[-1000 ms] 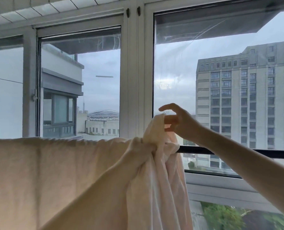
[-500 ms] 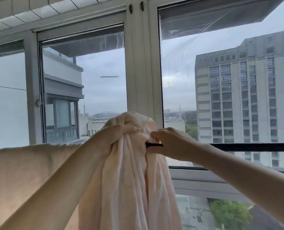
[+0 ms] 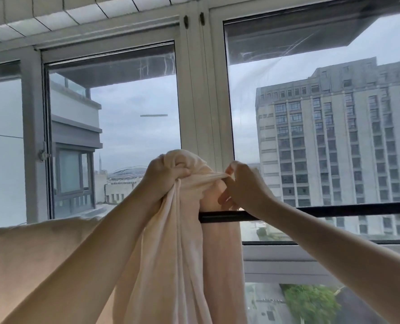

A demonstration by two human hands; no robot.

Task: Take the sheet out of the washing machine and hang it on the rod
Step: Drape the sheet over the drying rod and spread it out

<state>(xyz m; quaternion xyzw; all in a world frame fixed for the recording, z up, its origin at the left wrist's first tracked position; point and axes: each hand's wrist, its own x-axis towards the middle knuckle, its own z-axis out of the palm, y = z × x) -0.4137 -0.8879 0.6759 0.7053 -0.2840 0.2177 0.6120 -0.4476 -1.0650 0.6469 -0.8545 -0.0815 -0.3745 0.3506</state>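
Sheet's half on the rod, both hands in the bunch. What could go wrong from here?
1. The sheet is bunched above the rod; if the left hand lets go, the wad may slide off.
2. The right hand pinches only a thin edge, which may slip.
3. Left bunched, it would likely dry badly.

Single head-worn wide-angle view, facing forward at window (image 3: 133,127) and rod (image 3: 334,210). Close behind both raised hands, left hand (image 3: 165,175), right hand (image 3: 243,185), forearms filling foreground.
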